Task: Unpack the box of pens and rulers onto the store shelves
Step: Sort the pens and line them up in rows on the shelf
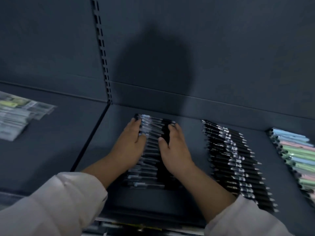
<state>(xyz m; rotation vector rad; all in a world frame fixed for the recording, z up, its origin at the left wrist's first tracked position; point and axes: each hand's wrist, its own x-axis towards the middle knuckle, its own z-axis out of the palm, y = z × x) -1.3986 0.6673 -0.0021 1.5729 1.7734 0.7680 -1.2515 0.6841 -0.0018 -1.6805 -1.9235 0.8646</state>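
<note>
A row of slim black plastic pens with clear, pale-blue sections (pixel 152 147) lies flat on the dark grey metal shelf (pixel 190 128). The pens sit side by side, touching, and the row runs from 12 towards 6 o'clock. At its 3 o'clock, apart from it, lies a longer row of black pens with silver bands (pixel 233 160), tips pointing towards 4 o'clock. Farther at 3 o'clock, a row of pastel blue, pink and green pens (pixel 296 155) reaches the frame's edge.

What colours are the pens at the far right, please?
Pastel blue, pink and green pens; head view.
</note>
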